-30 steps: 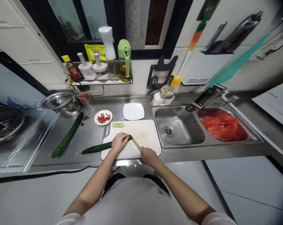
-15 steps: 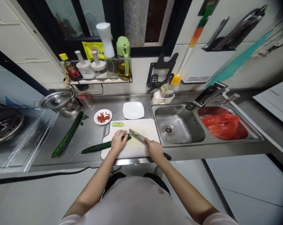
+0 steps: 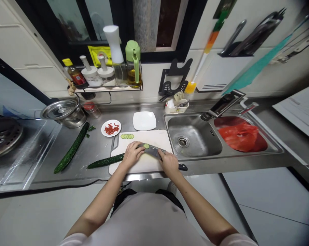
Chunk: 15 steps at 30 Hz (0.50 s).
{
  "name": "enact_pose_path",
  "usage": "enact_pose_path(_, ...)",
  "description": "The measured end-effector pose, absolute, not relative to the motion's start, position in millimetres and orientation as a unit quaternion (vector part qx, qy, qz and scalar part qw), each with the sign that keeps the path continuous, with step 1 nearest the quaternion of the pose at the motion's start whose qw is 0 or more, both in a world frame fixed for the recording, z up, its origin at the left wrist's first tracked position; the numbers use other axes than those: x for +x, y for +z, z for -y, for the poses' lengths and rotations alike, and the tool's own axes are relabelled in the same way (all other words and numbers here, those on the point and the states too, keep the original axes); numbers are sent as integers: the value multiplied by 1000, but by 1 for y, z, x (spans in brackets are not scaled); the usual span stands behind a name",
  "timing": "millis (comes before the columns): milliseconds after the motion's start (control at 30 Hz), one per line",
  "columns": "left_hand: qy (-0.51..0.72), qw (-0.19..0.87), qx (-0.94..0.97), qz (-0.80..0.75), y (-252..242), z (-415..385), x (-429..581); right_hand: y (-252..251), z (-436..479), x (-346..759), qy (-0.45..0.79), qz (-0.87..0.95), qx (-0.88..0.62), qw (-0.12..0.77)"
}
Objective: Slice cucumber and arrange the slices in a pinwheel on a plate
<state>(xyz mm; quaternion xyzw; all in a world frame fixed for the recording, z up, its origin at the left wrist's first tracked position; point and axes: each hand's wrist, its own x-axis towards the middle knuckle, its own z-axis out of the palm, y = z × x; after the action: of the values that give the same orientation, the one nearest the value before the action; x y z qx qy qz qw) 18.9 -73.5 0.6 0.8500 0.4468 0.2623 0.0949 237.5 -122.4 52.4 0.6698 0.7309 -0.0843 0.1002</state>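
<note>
My right hand (image 3: 169, 163) is closed around a kitchen knife (image 3: 152, 151), its dark handle end showing past the palm. The blade is tilted and a round cucumber slice (image 3: 145, 146) clings to it. My left hand (image 3: 132, 154) is wrapped over the cut end of a cucumber (image 3: 104, 162), fingertips right against the blade; that end is hidden by the hand. Beneath both hands lies a white cutting board (image 3: 155, 136). Several overlapping cucumber slices (image 3: 127, 136) lie near its far left corner.
A second cucumber (image 3: 71, 149) rests on the counter at left. Behind the board are a plate of chopped red pieces (image 3: 111, 134) and a white square plate (image 3: 144, 121). A lidded steel pot (image 3: 67, 114) stands back left; the sink (image 3: 195, 133) adjoins on the right.
The knife blade has swung flatter and closer to my left hand, which now meets it with the fingertips. The slice on the blade shows more face-on. The view has shifted slightly.
</note>
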Motion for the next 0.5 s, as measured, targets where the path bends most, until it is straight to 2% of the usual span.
enact_pose_path(500,234,132,844,-464,11,68,21,60,120,243,-77,-744,656,97)
